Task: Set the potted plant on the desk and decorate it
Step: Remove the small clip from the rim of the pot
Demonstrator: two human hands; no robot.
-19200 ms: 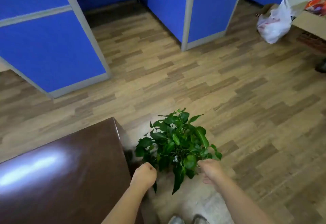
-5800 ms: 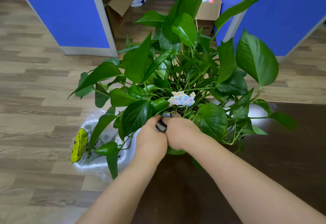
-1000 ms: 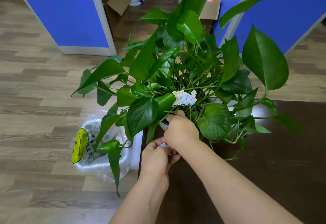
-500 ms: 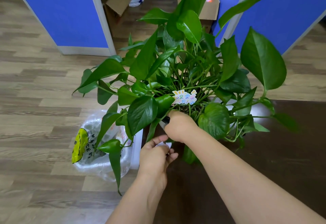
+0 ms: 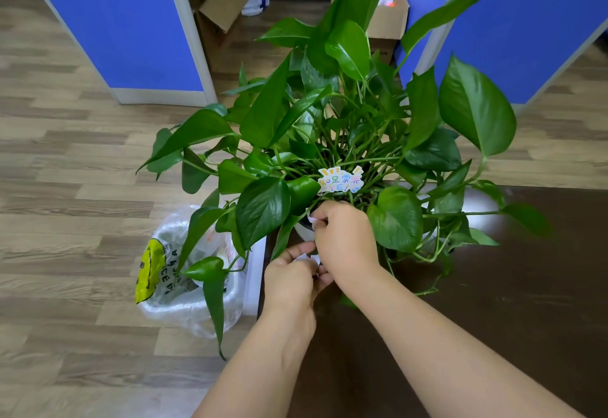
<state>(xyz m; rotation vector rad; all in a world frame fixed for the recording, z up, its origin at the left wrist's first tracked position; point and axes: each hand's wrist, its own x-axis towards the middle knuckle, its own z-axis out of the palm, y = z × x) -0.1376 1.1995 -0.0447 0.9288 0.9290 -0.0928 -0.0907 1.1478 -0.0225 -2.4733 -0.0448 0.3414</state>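
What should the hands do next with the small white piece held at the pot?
Probably press it onto the white pot rim. The plant already stands on the desk with one colourful tag in it; the right hand pinches a white piece at the rim, the left hand beside it.

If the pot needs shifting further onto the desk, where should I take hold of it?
Grip the white pot by its wall under the rim, coming in low from the near side. Leaves cover the top, and both hands already sit at that gap.

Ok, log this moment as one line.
plant: on desk | sign: in pot | right hand: pinching white bit at rim | left hand: holding white paper
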